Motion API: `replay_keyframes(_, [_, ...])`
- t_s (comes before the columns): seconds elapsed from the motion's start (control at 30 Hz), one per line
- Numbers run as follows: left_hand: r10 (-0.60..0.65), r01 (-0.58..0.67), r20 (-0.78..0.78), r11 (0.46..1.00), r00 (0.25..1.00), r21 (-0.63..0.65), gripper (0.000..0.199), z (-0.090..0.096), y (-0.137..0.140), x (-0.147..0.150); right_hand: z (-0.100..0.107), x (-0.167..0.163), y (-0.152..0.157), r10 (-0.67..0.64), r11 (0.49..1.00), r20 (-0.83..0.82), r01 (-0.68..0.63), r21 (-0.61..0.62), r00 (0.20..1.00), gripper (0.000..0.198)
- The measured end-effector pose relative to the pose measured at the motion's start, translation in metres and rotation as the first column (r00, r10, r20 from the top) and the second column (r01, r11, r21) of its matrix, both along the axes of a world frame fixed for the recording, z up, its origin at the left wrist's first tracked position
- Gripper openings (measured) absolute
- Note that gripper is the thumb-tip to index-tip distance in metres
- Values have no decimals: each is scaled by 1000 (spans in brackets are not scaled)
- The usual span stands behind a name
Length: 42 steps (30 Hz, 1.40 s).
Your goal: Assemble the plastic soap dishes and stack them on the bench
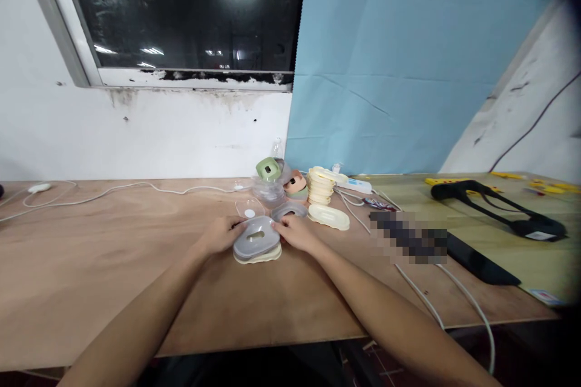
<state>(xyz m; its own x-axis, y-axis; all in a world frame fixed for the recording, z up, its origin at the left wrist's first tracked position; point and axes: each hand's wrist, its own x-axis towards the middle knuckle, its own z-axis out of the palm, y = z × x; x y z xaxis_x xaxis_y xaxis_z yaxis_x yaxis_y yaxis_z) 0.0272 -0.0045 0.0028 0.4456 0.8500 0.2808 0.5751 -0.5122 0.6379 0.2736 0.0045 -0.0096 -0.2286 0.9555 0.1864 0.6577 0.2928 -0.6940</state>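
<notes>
A grey plastic lid with an oval slot in its middle is tilted between my two hands. My left hand grips its left edge, and my right hand pinches its upper right edge. Under the lid lies a cream wavy-edged plastic piece; whether the two touch is hard to tell. Just beyond my right hand rests a second grey lid. A clear plastic piece with a white round spot lies behind the held lid.
Behind my hands are a green lid, an orange lid, clear plastic pieces and a cream stack. A cream tray lies at right. White cables, a black flat object and a black frame occupy the right side.
</notes>
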Motion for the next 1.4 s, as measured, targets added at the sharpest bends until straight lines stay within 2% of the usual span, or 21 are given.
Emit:
replay_keyframes(0.07, [38,-38,-17,999,999,-12,41,-8,3,1,0,1,-1,5,1000,124,-5,-8,992,35])
replay_keyframes(0.17, [94,-95,-23,993,995,-72,39,-17,7,3,0,0,-2,26,999,172,-19,-46,985,29])
replay_keyframes(0.23, [86,-85,2,988,996,-132,38,-20,8,4,-1,0,-2,64,989,151,-42,-142,986,26])
replay_keyframes(0.33, [75,-66,42,980,996,-189,39,-21,6,6,-2,3,-1,130,936,88,-93,-339,988,21])
replay_keyframes(0.43, [100,-95,24,983,995,-157,37,-21,0,7,-3,5,-1,187,884,5,-166,-437,982,20])
replay_keyframes(0.5, [104,-104,-7,989,995,-107,35,-23,-3,8,-4,5,-2,199,879,-14,-185,-439,980,22])
replay_keyframes(0.67, [160,-162,-69,987,985,-17,33,-27,-1,8,-7,1,-3,176,905,-7,-164,-393,984,22])
replay_keyframes(0.77, [234,-234,16,970,972,63,42,-27,8,6,-9,-1,-1,178,916,-9,-169,-364,984,22])
replay_keyframes(0.87, [200,-206,64,972,978,116,53,-25,18,5,-10,-4,0,161,933,20,-146,-328,987,23])
replay_keyframes(1.0, [59,-57,-33,997,998,52,51,-25,23,2,-9,-5,-2,153,952,61,-130,-277,986,23])
replay_keyframes(1.17, [168,-160,-118,984,979,80,44,-26,23,-12,-8,-5,-3,145,955,75,-120,-272,987,23])
replay_keyframes(1.27, [175,-149,-237,981,956,125,35,-25,25,-25,-9,-6,-3,144,955,75,-119,-270,987,23])
replay_keyframes(1.4, [178,-131,-303,977,936,168,30,-21,26,-41,-10,-8,-3,115,968,98,-89,-236,989,21])
